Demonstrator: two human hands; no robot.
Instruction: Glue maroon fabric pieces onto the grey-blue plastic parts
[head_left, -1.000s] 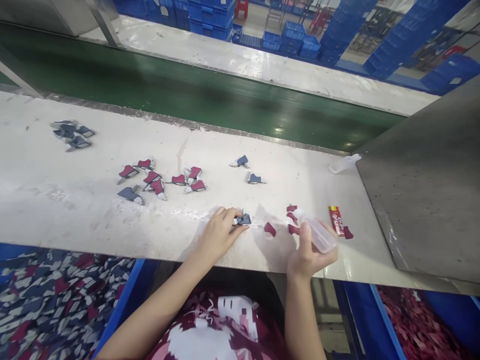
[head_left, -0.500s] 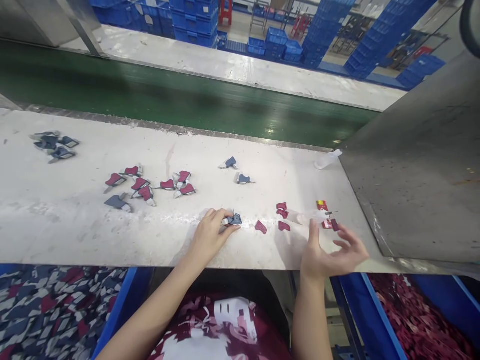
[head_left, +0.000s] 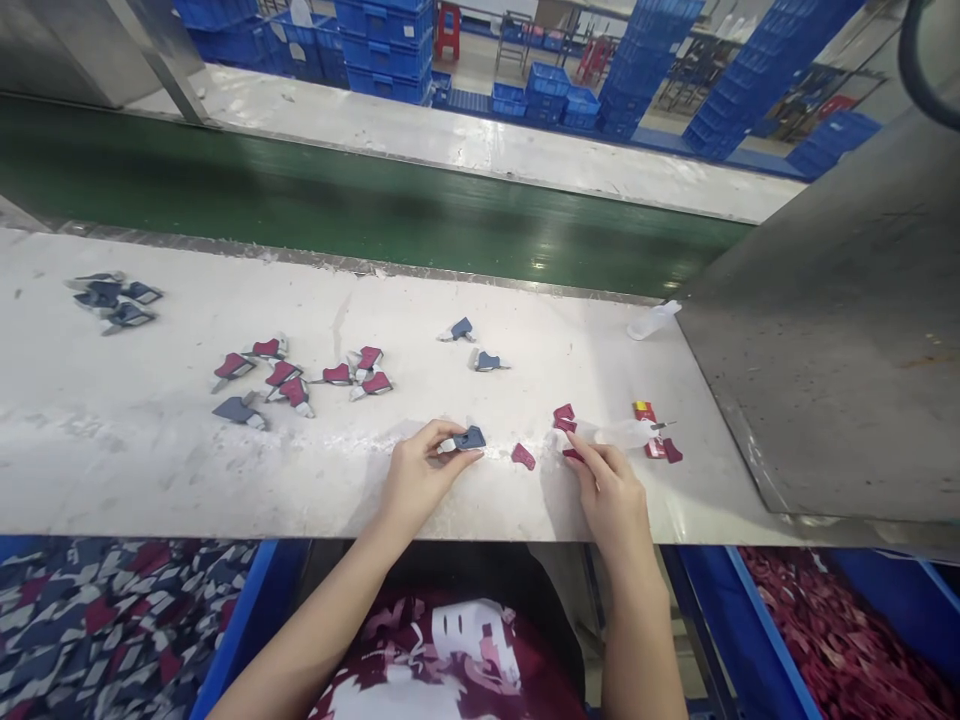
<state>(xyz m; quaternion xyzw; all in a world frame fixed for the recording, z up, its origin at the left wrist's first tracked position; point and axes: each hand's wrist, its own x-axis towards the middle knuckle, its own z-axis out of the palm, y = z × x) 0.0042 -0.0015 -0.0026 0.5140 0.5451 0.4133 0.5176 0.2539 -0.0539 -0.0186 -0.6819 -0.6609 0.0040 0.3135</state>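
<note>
The left hand (head_left: 416, 470) has its grip pinched on a blue-grey piece (head_left: 470, 438), and the red piece (head_left: 573, 454) on the surface (head_left: 585, 370) is just left of the nearer right hand (head_left: 616, 497), can't tell if pinched tbh.

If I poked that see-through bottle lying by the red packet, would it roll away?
The bottle might roll, since it lies on its side and looks rounded, though the red packet at its tip end could slow it. It's probably light and a bit squeezy, because its walls look like see-through plastic.
</note>
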